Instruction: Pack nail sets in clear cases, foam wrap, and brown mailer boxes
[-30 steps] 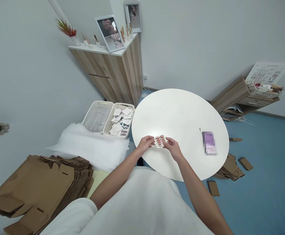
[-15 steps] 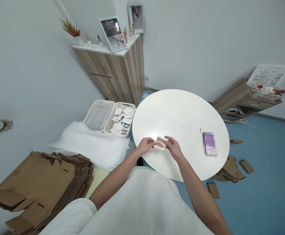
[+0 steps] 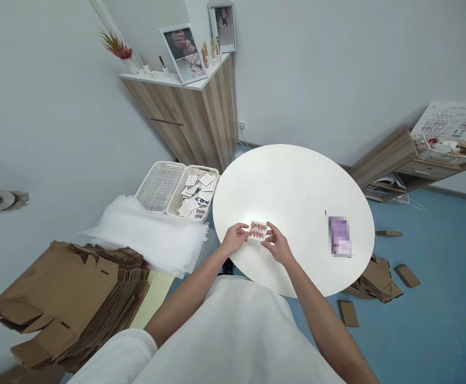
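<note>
Over the near left part of the white round table (image 3: pixel 292 181), a small white card of press-on nails (image 3: pixel 257 230) is held level between both hands. Two rows of reddish-brown nails face up on it. My left hand (image 3: pixel 235 238) pinches the card's left edge between thumb and fingers. At the right edge, my right hand (image 3: pixel 276 242) grips it, thumb low and fingers along the upper corner. A blurred-out purple, phone-like object (image 3: pixel 339 236) lies on the table to the right.
Left of the table stand a basket of nail cards (image 3: pixel 195 193) and a basket of clear plastic cases (image 3: pixel 161 186). White foam sheets (image 3: pixel 153 232) and stacked flat cardboard boxes (image 3: pixel 69 293) lie nearer. Small brown boxes (image 3: pixel 348 313) are on the floor at right.
The card has shifted slightly left and its tilt has levelled out. My right hand's fingers have moved from over its nails to its right edge. The view has shifted a little.
</note>
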The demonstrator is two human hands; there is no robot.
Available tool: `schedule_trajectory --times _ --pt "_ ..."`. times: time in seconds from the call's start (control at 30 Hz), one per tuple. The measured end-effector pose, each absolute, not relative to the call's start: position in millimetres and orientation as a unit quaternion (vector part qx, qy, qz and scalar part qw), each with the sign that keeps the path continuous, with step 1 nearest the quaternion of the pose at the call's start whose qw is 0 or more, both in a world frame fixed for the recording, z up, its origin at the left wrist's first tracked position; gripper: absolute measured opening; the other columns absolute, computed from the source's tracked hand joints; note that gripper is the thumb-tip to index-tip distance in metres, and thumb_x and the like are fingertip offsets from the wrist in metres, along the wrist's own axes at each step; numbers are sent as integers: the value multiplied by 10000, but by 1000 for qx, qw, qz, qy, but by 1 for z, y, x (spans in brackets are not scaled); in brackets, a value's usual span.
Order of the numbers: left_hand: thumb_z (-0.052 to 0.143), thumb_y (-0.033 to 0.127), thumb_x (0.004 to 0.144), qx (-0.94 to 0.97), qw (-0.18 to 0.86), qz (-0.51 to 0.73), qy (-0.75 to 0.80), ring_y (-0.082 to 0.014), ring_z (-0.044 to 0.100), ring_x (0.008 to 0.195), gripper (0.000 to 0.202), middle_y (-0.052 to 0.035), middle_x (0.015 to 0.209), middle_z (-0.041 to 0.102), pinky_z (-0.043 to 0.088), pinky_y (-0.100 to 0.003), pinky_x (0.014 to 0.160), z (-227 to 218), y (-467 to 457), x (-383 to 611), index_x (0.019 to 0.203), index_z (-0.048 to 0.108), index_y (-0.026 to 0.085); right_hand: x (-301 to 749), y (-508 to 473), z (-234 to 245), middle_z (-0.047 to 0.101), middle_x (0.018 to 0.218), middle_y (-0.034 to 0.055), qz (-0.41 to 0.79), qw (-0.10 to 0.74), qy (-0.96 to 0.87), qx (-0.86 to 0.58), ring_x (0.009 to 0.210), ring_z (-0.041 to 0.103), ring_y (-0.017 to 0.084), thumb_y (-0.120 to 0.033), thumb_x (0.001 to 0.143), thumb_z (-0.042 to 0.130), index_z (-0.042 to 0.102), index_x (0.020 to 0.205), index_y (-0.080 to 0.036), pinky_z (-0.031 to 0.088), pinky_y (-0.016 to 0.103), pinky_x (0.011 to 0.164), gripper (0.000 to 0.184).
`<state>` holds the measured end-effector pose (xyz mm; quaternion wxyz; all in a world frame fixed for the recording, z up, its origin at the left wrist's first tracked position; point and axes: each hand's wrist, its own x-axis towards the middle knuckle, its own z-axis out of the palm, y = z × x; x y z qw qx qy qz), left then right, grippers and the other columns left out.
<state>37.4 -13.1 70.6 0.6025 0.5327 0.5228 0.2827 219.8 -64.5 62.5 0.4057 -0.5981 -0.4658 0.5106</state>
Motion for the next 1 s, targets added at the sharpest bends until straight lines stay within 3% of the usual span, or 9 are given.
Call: schedule_trajectory --times 0.13,0.27,0.47,0.63,1.0 --pt "592 348 693 572 582 270 510 -105 526 631 502 -7 723 563 416 -242 634 73 -20 36 1150 491 169 225 -64 55 500 880 -2 525 389 -474 -590 639 524 89 -262 616 627 356 1259 -277 457 312 704 698" --pt "664 299 608 627 530 249 514 -102 516 647 641 3 781 560 410 -235 657 76 -21 28 1208 457 207 222 -57 50 508 861 -3 528 369 -500 -578 621 497 90 -259 622 624 358 1259 -277 458 302 673 691" --pt "622 236 633 654 471 228 546 -116 508 647 601 11 748 543 410 -243 673 64 -10 11 1210 454 218 201 -36 41 479 909 10 506 329 -545 -581 604 468 92 -262 644 600 352 1264 -271 452 306 648 667" --pt "608 208 637 647 446 211 581 -144 519 735 594 -35 886 518 409 -274 742 46 8 -7 1208 445 209 174 -11 27 476 883 14 467 283 -583 -602 617 472 111 -219 663 570 333 1281 -263 456 317 661 664" --pt "549 140 621 616 515 128 582 -183 515 850 587 -65 957 494 380 -250 751 5 45 -33 1196 438 186 128 16 -3 515 914 74 404 147 -590 -684 727 518 169 -147 653 533 334 1288 -170 428 291 688 666"
